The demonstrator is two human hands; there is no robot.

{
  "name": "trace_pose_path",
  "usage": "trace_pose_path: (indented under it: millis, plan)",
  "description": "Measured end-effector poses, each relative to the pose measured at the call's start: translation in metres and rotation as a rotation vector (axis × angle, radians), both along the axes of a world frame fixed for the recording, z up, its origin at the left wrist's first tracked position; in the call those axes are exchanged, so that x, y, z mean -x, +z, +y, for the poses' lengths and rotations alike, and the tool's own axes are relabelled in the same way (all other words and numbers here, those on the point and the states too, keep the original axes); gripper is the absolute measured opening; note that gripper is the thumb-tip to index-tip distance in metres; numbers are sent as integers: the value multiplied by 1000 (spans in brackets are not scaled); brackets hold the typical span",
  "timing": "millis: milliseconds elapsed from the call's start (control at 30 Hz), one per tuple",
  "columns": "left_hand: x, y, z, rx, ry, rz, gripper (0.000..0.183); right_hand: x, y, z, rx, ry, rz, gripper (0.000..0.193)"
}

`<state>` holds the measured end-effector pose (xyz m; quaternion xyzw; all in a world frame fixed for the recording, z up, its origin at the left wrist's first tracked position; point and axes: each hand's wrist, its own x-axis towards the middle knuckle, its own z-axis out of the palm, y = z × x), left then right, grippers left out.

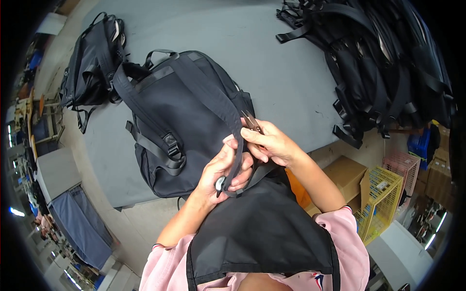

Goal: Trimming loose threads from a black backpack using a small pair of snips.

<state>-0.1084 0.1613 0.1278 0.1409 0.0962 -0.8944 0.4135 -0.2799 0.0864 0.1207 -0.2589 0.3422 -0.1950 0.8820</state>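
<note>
Across the broad grey tabletop (291, 97) in front of me lies a black fabric backpack (194, 116), its strap side facing up and its webbing top handle (162, 51) pointing away from me. From its upper end a wide, padded black shoulder strap (206, 97) runs down toward me, its near part raised between my hands.

My left hand (225, 167) has its fingers curled around the strap's lower part, pinching it between thumb and fingers. At the palm side shows a small white-and-black object (220, 184); I cannot tell what it is. My right hand (274, 143) is closed around a pair of small dark metal snips (252, 125), the blades pointing away from me and slightly parted at the tips. The right thumb is right at the strap's edge; whether the blades touch the fabric I cannot tell.

On the left of the backpack's panel, the second black shoulder strap (141, 104) lies flat, ending at a black plastic buckle (171, 145). Beyond it, at the table's left edge, sits a smaller black bag (90, 63). At the far right, several black backpacks (378, 58) lie heaped together, webbing dangling over the edge.
</note>
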Motion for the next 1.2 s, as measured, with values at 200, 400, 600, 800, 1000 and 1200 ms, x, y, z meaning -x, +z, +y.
trace_pose_path:
  millis: [200, 400, 600, 800, 1000, 1200]
  plan:
    - [6, 14, 10, 410, -92, -1093, 54, -24, 28, -3, 416, -380, 238, 41]
    - [6, 35, 1, 1403, 335, -2129, 34, -37, 25, -6, 530, -392, 174, 22]
    - [-10, 39, -26, 1657, 180, -1933, 30, -38, 13, -4, 306, -290, -7, 19]
    - [-18, 21, -27, 941, 11, -1492, 36, 3, 34, 22, 920, -338, 598, 14]
    - [-19, 26, -30, 952, -71, -1482, 37, 11, 45, 21, 1231, -248, 678, 24]
    - [-20, 27, -30, 1002, -87, -1488, 39, 10, 50, 11, 1340, -185, 710, 25]
